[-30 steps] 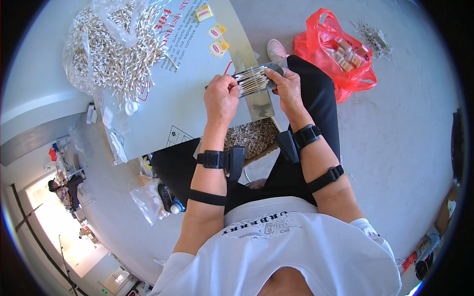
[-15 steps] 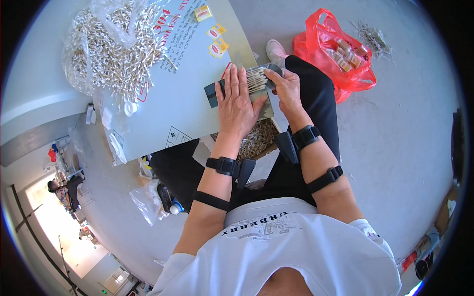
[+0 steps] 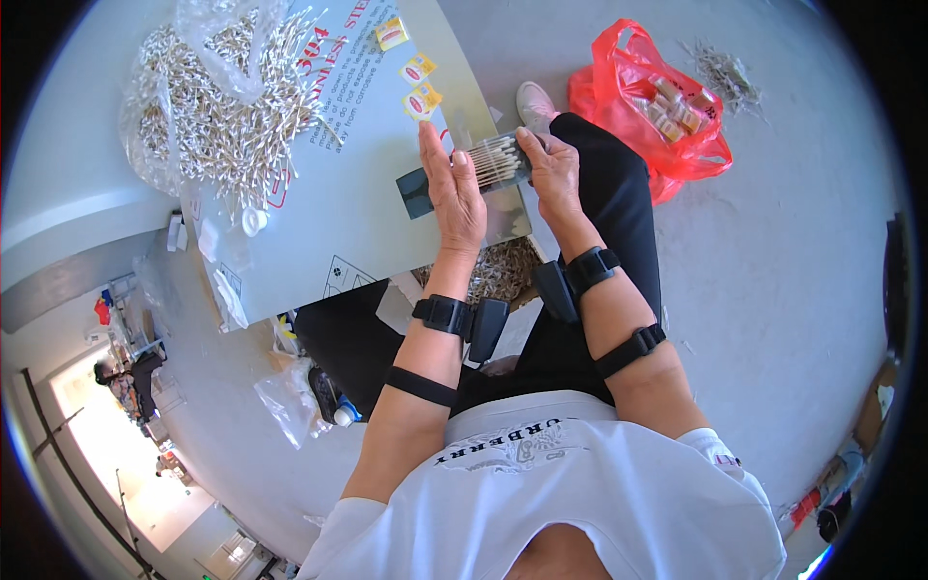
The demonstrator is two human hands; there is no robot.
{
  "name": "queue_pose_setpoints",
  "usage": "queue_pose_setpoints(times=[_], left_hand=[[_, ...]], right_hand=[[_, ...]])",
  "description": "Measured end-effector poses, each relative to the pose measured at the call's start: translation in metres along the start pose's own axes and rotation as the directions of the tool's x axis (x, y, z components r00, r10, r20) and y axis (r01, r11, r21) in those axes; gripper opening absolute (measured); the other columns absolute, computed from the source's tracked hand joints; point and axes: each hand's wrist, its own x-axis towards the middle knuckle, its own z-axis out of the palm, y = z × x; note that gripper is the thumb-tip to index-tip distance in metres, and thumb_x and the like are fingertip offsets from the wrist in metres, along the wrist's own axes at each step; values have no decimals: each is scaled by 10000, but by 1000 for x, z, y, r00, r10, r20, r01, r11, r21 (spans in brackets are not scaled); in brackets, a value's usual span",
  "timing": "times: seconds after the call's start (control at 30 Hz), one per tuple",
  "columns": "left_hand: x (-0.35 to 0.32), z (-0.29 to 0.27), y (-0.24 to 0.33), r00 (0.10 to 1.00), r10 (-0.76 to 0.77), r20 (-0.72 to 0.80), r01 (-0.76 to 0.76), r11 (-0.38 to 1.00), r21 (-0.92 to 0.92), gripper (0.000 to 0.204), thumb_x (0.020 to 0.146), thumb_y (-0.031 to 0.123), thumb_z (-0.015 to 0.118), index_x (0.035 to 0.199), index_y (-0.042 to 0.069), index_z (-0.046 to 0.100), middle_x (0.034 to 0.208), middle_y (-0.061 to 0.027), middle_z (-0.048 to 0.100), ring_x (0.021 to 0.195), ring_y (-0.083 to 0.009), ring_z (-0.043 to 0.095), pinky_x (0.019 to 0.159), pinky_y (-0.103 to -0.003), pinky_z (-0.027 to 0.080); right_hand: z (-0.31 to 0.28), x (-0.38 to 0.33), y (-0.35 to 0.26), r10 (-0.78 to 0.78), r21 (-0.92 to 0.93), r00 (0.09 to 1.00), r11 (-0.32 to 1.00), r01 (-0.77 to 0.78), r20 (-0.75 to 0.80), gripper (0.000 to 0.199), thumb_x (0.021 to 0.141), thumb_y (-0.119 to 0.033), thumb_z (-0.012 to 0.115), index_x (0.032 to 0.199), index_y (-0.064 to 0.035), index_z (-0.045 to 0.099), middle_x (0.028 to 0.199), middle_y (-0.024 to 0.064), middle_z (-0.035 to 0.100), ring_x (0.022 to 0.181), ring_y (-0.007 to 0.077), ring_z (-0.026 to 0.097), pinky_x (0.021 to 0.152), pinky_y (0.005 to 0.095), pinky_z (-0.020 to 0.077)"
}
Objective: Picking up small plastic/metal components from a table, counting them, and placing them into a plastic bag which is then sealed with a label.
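A row of cotton swabs (image 3: 495, 160) lies side by side on a dark flat strip (image 3: 416, 196) near the table's right edge. My right hand (image 3: 551, 169) pinches the strip's right end, its thumb on top beside the swab tips; the fingers underneath are partly hidden. At the other end of the swabs, my left hand (image 3: 454, 198) is turned on its edge with the fingers stretched out, hiding part of the strip. Below the table edge, a box of loose swabs (image 3: 505, 271) sits between my legs.
A big heap of loose swabs (image 3: 222, 106) in clear plastic covers the table's far left. Small yellow-and-white packets (image 3: 421, 100) lie toward the far right edge. On the floor at right stand a red plastic bag (image 3: 604, 87) with small packs and a pile of scraps (image 3: 725, 77).
My left hand has gone from lying flat across the strip to standing on its edge, uncovering more of the swabs. My right hand keeps its pinch, shifted slightly left.
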Motion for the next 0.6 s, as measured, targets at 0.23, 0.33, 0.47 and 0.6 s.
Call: queue_pose_setpoints(times=[0.23, 0.33, 0.47, 0.6], left_hand=[[-4, 12, 4, 1000, 3, -27, -6, 993, -114, 597, 1050, 351, 337, 1485, -46, 237, 1524, -243, 280, 1408, -329, 297, 1145, -385, 236], [-4, 5, 2, 999, -17, 42, 24, 984, -177, 632, 1038, 361, 367, 1495, -42, 197, 1543, -256, 228, 1448, -367, 203, 1171, -429, 179], [-10, 2, 4, 976, 156, 152, -194, 939, 284, 686, 1000, 405, 434, 1498, -18, 227, 1546, -251, 230, 1449, -373, 207, 1171, -474, 160], [-19, 6, 11, 910, 72, 408, -334, 711, 619, 793, 927, 543, 486, 1494, 25, 287, 1569, -184, 229, 1463, -336, 192, 1166, -526, 137]], right_hand=[[-7, 6, 10, -46, -33, 999, 998, 46, 20, 230, 908, -246, 701, 770, -61, 701, 631, -68, 564, 516, 26, 398, 468, 232, 289], [-3, 2, 4, -40, -15, 998, 999, 41, 51, 239, 909, -258, 698, 767, -66, 697, 639, -66, 576, 518, 24, 423, 469, 225, 304], [2, -3, -4, 76, 79, 997, 994, -76, 1, 311, 920, -235, 677, 671, -54, 639, 603, -92, 511, 558, 16, 394, 500, 242, 308], [-5, 0, 0, 103, 60, 995, 993, -102, -9, 316, 919, -262, 668, 675, -63, 647, 575, -76, 509, 496, 17, 399, 451, 225, 293]])
